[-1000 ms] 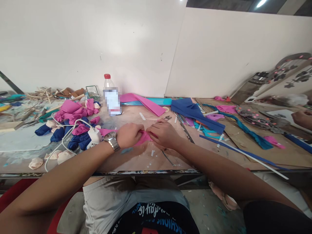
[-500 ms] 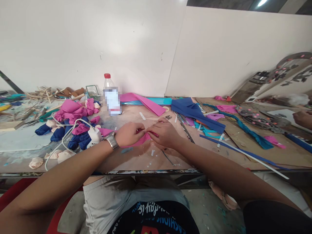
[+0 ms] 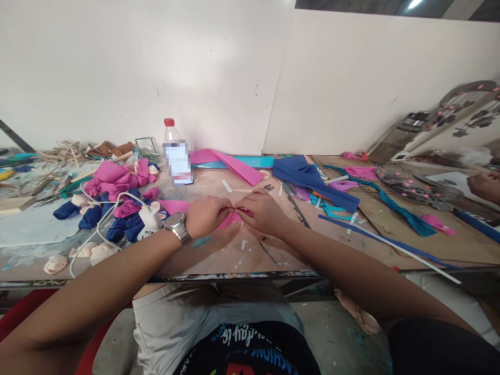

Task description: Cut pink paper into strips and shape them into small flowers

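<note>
Both my hands meet at the middle of the worktable (image 3: pixel 219 258). My left hand (image 3: pixel 207 215), with a metal watch on the wrist, pinches a pink foam strip (image 3: pixel 175 206) that lies on the table and runs off to the left. My right hand (image 3: pixel 262 211) is closed on the same strip, its fingertips touching those of the left hand. The part of the strip between the fingers is mostly hidden.
A pile of pink and blue foam roses (image 3: pixel 117 195) and a white glue gun with its cord (image 3: pixel 146 219) lie left. A red-capped bottle (image 3: pixel 175 153) stands behind. Pink (image 3: pixel 234 164) and blue foam sheets (image 3: pixel 308 177), strips and scraps lie right. Another person's hand (image 3: pixel 484 185) shows far right.
My hands have stayed together on the pink strip, the fingers working it slightly. The view has shifted a little.
</note>
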### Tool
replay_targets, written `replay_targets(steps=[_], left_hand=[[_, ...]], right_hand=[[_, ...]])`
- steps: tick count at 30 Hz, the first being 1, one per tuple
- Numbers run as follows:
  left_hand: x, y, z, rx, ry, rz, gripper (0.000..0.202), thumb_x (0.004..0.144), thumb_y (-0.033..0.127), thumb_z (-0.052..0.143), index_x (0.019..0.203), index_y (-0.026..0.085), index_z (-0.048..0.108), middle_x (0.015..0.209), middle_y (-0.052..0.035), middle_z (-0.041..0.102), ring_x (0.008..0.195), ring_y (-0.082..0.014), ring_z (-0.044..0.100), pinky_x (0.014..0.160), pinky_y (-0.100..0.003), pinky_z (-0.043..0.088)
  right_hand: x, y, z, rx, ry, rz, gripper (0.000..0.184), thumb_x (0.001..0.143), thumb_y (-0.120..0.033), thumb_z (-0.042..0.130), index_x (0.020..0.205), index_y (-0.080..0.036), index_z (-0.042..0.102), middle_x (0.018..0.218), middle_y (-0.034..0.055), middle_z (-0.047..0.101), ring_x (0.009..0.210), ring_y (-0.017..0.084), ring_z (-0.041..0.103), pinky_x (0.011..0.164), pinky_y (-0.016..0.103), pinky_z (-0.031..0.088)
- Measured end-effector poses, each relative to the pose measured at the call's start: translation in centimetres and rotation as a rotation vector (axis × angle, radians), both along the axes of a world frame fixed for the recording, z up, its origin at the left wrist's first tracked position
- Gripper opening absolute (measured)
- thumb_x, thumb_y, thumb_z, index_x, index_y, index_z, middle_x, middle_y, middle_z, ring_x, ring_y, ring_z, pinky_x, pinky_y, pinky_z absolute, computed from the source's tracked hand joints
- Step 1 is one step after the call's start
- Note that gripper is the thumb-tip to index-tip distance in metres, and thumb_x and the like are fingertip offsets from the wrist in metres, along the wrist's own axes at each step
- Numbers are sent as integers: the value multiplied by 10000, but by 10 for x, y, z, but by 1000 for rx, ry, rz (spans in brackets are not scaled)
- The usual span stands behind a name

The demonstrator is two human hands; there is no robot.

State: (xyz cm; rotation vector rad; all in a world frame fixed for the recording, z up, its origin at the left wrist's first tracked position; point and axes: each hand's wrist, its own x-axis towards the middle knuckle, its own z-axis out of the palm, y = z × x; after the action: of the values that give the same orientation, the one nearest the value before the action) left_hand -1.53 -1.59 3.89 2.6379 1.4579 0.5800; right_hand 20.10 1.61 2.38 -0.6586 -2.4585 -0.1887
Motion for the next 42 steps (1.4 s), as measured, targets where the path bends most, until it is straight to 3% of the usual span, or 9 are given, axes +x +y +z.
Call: replay_targets(steps=[12, 20, 31, 42], left_hand=[[5, -5, 5, 64, 170, 8, 363, 1049, 397, 401, 1043, 205, 710, 987, -87, 769, 844, -239, 698, 652, -312, 386], [5, -3, 2, 100, 244, -38, 337, 1052, 383, 403, 1028, 205, 688, 961, -63, 758, 805, -224, 689, 640, -310, 373], [5, -2, 1, 8, 109, -60, 270, 1038, 343, 447, 1039, 221, 687, 1002, -37, 761, 875, -218, 695, 638, -300, 368], [6, -2, -1, 17, 59, -101, 295, 1044, 366, 429, 1050, 221, 687, 1042, -43, 760, 912, -216, 695, 702, -295, 413]], right_hand=[[0, -3, 8, -132, 2, 11, 79, 930, -176, 588, 913, -195, 662, 887, 32, 742, 879, 208, 650, 878, 360, 384], [3, 2, 11, -330, 34, 91, 82, 904, -159, 606, 900, -185, 684, 880, 39, 736, 846, 194, 647, 786, 313, 440], [5, 1, 12, -365, -2, 79, 88, 902, -164, 588, 874, -176, 671, 841, 39, 713, 811, 187, 627, 759, 301, 437], [2, -1, 15, -434, -4, 59, 146, 916, -189, 525, 810, -175, 625, 779, 26, 657, 755, 173, 578, 716, 289, 403]])
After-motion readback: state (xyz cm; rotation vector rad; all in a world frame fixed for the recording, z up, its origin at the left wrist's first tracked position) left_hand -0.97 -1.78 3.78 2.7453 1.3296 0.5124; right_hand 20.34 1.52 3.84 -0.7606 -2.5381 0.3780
